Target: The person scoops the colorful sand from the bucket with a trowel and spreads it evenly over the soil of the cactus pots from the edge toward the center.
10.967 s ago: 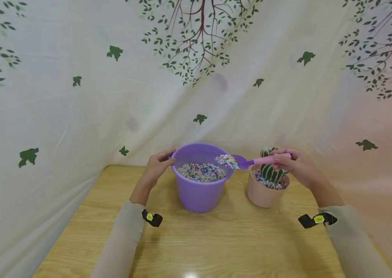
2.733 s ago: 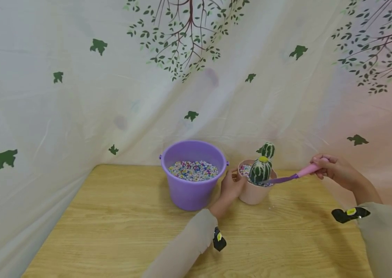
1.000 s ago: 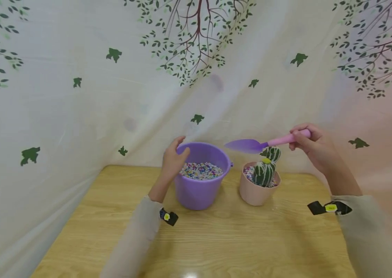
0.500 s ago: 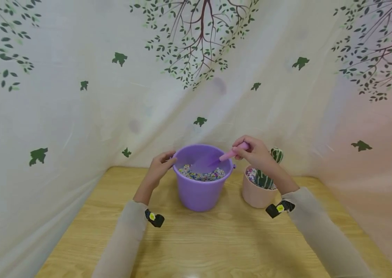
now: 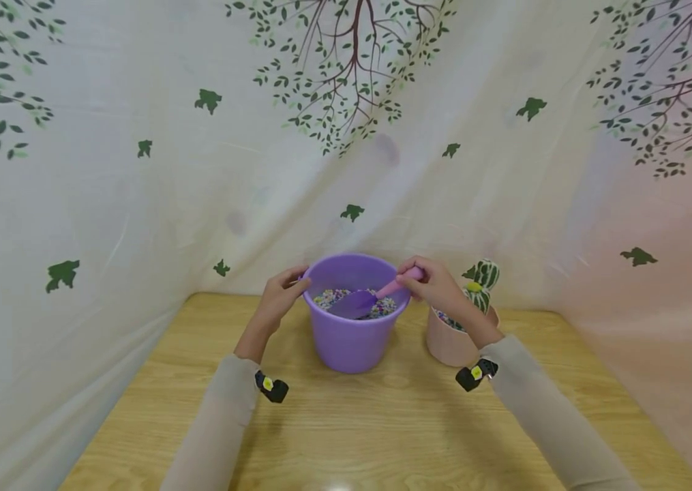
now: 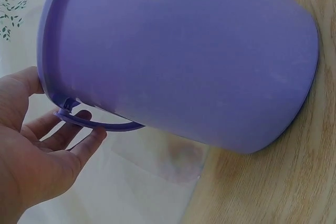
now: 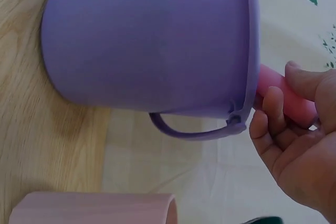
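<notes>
A purple bucket (image 5: 354,348) with small multicoloured beads (image 5: 324,298) inside stands on the table. My left hand (image 5: 275,300) holds its left rim, the thumb at the edge and the fingers by the bucket's hanging handle (image 6: 113,127) in the left wrist view. In my right hand (image 5: 438,286) is a trowel, gripped by its pink handle (image 7: 289,100) over the bucket's right rim. Its purple blade (image 5: 354,305) lies low inside the bucket, at the beads. Right of the bucket, a pink pot (image 5: 446,344) holds a toy cactus (image 5: 487,274) and more beads, partly behind my right forearm.
The wooden table (image 5: 346,423) stretches in front of the bucket and pot. Directly behind it hangs a pale curtain (image 5: 296,184) printed with leaves and branches. The pot stands close to the bucket's right side.
My left hand went from the pot back to the bucket's rim. My right hand carried the trowel from the cactus pot leftward and down into the bucket, its blade now among the beads.
</notes>
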`<state>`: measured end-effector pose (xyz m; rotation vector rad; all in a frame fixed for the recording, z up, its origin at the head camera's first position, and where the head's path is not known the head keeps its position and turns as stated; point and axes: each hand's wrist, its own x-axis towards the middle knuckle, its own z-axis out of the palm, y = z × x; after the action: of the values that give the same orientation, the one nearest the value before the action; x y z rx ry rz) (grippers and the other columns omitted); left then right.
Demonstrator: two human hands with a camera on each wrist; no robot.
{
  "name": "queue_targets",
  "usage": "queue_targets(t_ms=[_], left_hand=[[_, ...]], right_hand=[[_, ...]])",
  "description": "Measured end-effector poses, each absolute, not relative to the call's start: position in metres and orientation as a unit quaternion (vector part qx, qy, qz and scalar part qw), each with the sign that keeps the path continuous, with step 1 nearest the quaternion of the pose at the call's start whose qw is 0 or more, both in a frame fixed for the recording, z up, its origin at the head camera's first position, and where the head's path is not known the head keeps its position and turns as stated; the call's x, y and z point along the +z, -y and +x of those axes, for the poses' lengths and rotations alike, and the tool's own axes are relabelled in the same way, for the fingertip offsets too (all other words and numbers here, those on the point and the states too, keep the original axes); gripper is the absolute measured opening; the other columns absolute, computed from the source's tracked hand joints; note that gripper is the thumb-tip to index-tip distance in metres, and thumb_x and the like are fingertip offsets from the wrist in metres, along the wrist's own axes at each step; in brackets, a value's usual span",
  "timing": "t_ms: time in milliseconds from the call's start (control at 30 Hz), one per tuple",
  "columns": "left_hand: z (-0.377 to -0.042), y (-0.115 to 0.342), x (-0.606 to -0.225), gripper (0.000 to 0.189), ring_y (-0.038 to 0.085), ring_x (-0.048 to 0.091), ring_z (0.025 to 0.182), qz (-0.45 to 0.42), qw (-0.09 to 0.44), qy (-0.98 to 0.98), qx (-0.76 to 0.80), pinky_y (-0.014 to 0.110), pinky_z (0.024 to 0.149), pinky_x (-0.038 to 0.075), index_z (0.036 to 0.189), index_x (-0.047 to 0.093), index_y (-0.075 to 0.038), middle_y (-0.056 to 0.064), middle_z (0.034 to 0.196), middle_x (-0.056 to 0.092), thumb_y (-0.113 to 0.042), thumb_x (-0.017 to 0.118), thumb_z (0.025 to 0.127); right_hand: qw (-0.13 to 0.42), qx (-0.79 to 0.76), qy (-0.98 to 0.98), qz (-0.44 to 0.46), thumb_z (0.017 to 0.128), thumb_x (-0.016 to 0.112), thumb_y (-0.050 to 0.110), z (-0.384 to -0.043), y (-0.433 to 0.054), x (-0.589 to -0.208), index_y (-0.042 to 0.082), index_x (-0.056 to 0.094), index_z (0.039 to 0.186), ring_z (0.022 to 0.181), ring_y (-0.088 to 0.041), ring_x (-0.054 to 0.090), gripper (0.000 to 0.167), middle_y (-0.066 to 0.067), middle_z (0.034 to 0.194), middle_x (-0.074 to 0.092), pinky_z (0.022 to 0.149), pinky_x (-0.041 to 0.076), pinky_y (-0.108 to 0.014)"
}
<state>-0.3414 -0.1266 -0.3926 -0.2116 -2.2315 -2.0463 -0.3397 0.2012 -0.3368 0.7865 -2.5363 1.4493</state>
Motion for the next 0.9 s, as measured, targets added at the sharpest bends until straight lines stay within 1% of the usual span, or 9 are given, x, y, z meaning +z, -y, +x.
queue_targets(t_ms=[67,200,300,400,467,633,800,867,900], left_hand=[[-0.341,0.127,-0.394,0.045,0.037,0.051,0.139,-0.069,0.059,0.736,-0.671,0.046,0.115,0.046,0.144,0.055,-0.001,0.020,0.150,0.053,-0.014,0.061,0.101],[-0.341,0.126,-0.396,0.044,0.036,0.052,0.137,-0.065,0.067,0.735,-0.671,0.045,0.112,0.048,0.143,0.056,-0.002,0.019,0.149,0.054,-0.015,0.061,0.101],[-0.341,0.125,-0.396,0.044,0.036,0.053,0.137,-0.063,0.067,0.733,-0.674,0.044,0.111,0.049,0.143,0.056,-0.003,0.019,0.149,0.055,-0.016,0.062,0.101],[-0.340,0.123,-0.396,0.044,0.035,0.053,0.137,-0.061,0.066,0.730,-0.677,0.045,0.111,0.049,0.143,0.056,-0.003,0.018,0.149,0.055,-0.016,0.062,0.101],[-0.340,0.122,-0.396,0.044,0.035,0.053,0.137,-0.061,0.065,0.729,-0.678,0.046,0.111,0.048,0.143,0.056,-0.004,0.018,0.149,0.054,-0.016,0.062,0.101],[-0.340,0.120,-0.397,0.043,0.035,0.052,0.138,-0.064,0.066,0.728,-0.680,0.047,0.113,0.047,0.143,0.057,-0.004,0.016,0.149,0.055,-0.017,0.062,0.101],[-0.341,0.120,-0.396,0.044,0.039,0.052,0.138,-0.074,0.082,0.732,-0.672,0.049,0.113,0.047,0.143,0.056,-0.001,0.020,0.149,0.054,-0.015,0.061,0.101],[-0.342,0.123,-0.395,0.046,0.039,0.053,0.137,-0.077,0.097,0.740,-0.661,0.049,0.114,0.047,0.144,0.054,-0.001,0.020,0.147,0.055,-0.019,0.061,0.102],[-0.342,0.125,-0.394,0.047,0.039,0.053,0.136,-0.077,0.106,0.745,-0.654,0.050,0.115,0.046,0.145,0.053,-0.001,0.020,0.147,0.056,-0.021,0.060,0.103]], right_hand=[[0.041,0.470,0.842,0.264,0.097,0.068,0.008,-0.339,-0.203,-0.339,-0.001,0.068,0.111,0.061,-0.014,0.056,0.017,-0.026,0.092,0.066,0.056,0.053,-0.027],[-0.004,0.466,0.842,0.273,0.097,0.067,0.008,-0.337,-0.205,-0.343,-0.006,0.066,0.117,0.065,-0.013,0.060,0.025,-0.025,0.098,0.068,0.060,0.056,-0.027],[-0.018,0.474,0.836,0.274,0.098,0.067,0.009,-0.336,-0.206,-0.345,-0.009,0.064,0.119,0.067,-0.014,0.062,0.028,-0.029,0.101,0.067,0.061,0.057,-0.026],[-0.019,0.476,0.836,0.273,0.098,0.067,0.008,-0.335,-0.207,-0.345,-0.010,0.064,0.119,0.067,-0.015,0.063,0.028,-0.033,0.102,0.066,0.060,0.056,-0.024],[-0.019,0.470,0.839,0.275,0.098,0.067,0.009,-0.334,-0.207,-0.343,-0.009,0.065,0.119,0.068,-0.015,0.064,0.028,-0.032,0.102,0.066,0.061,0.056,-0.023],[-0.012,0.432,0.856,0.283,0.099,0.066,0.013,-0.335,-0.211,-0.336,-0.004,0.068,0.117,0.069,-0.018,0.066,0.025,-0.027,0.099,0.069,0.061,0.057,-0.024],[0.016,0.403,0.870,0.285,0.100,0.065,0.016,-0.336,-0.222,-0.319,-0.001,0.067,0.119,0.069,-0.014,0.067,0.026,-0.025,0.109,0.071,0.060,0.058,-0.025],[0.027,0.408,0.871,0.273,0.101,0.064,0.017,-0.333,-0.231,-0.308,-0.001,0.066,0.122,0.070,-0.014,0.067,0.027,-0.026,0.117,0.069,0.061,0.060,-0.027],[0.038,0.407,0.874,0.263,0.101,0.064,0.018,-0.331,-0.237,-0.303,0.000,0.066,0.122,0.071,-0.015,0.068,0.028,-0.026,0.117,0.069,0.062,0.060,-0.027]])
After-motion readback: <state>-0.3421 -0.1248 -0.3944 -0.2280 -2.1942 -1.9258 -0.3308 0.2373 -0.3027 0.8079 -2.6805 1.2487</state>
